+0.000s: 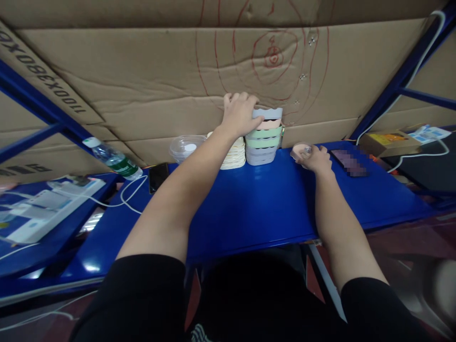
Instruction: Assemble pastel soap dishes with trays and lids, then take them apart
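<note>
My left hand [240, 114] is at the top left of a stack of pastel scalloped-rim containers, with the thumb against the front of the topmost light-grey container [269, 114] and fingers curled at its left side. Below it the stack has a pink container [269, 124], green ones [262, 137] and grey ones [261, 156]. Just left stands a stack of cream-coloured, thin-edged pieces [233, 159], partly behind my forearm. My right hand [318, 159] is closed around the right side of a small round, clear dish [301, 151] with something pinkish in it; some fingertips are hidden.
A clear round tub [185, 147] stands behind my left forearm. Further left are a water bottle [117, 159], a dark phone [158, 176], white cables and a power strip [46, 209]. Right of my right hand lies another phone [349, 162]. A cardboard wall [149, 71] rises behind the blue table [242, 209].
</note>
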`<action>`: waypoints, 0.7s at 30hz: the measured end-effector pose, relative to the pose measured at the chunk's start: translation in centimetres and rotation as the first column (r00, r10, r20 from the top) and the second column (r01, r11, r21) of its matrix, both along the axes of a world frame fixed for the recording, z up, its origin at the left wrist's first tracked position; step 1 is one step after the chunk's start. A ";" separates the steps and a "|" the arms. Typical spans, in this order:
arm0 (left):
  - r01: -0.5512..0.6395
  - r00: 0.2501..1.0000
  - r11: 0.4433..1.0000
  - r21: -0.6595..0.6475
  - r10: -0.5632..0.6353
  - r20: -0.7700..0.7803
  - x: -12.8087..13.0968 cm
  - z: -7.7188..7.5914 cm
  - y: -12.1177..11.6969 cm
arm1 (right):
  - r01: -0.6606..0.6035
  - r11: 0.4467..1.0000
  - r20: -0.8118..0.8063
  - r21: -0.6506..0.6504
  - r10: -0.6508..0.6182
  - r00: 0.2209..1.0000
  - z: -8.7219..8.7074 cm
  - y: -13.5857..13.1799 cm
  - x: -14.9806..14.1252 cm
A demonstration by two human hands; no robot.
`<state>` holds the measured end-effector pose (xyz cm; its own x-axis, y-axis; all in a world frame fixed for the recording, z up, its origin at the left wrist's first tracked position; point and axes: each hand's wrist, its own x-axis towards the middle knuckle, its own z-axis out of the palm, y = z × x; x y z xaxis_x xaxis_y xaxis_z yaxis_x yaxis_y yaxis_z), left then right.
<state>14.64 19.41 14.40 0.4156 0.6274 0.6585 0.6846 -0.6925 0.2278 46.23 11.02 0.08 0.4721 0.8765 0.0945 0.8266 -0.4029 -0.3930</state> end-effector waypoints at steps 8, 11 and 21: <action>0.023 0.999 0.996 0.088 -0.026 0.026 0.3 -0.2 -6.0 | -0.114 0.992 0.052 -0.053 0.117 0.992 1.2 0.0 -2.5; 0.131 0.991 0.987 0.093 -0.128 -0.045 0.3 -3.1 -9.2 | -0.238 0.962 0.077 -0.134 0.249 0.965 1.5 0.2 -2.8; 0.167 0.981 0.924 -0.343 -0.192 -0.040 -4.5 -15.5 -13.2 | -0.799 0.581 -0.115 -0.156 0.793 0.598 2.9 -2.1 -6.5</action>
